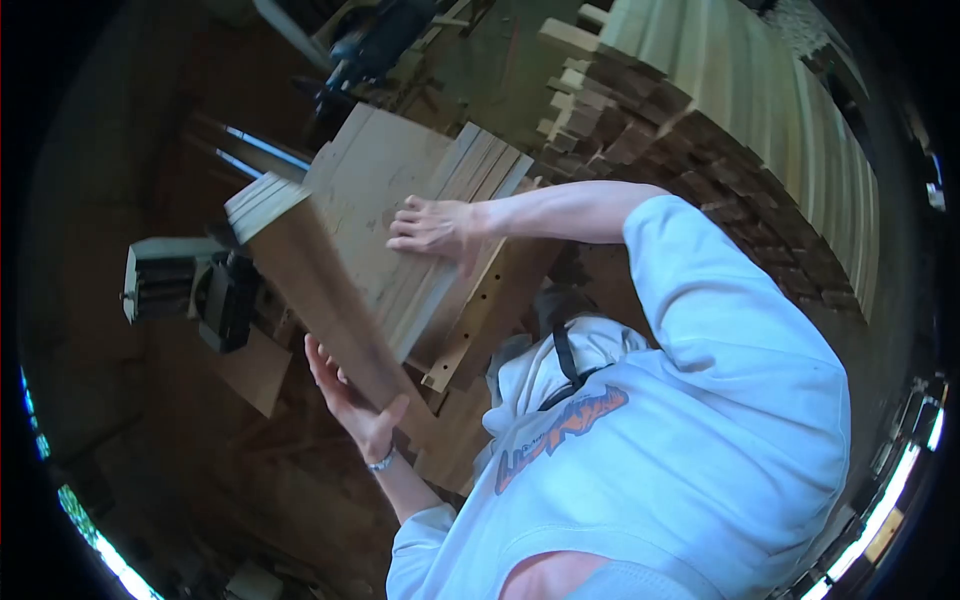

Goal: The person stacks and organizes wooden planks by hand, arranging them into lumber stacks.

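My left hand (365, 415), with a band at the wrist, grips the near end of a long wooden bundle (325, 285), thumb on one side and fingers on the other. The bundle is tilted and blurred, and its far end shows layers like boards laid together. My right hand (435, 228) lies palm down, fingers spread, on a wide flat wooden panel (370, 180) and the edge of the narrow boards (475, 180) beside it. Under these runs a wooden rail with holes (465, 325).
A large stack of lumber (740, 120) rises at the upper right. A dark blue-grey machine (375, 45) stands at the top, metal bars (265, 150) below it. At the left is a ribbed, motor-like grey unit (165, 280).
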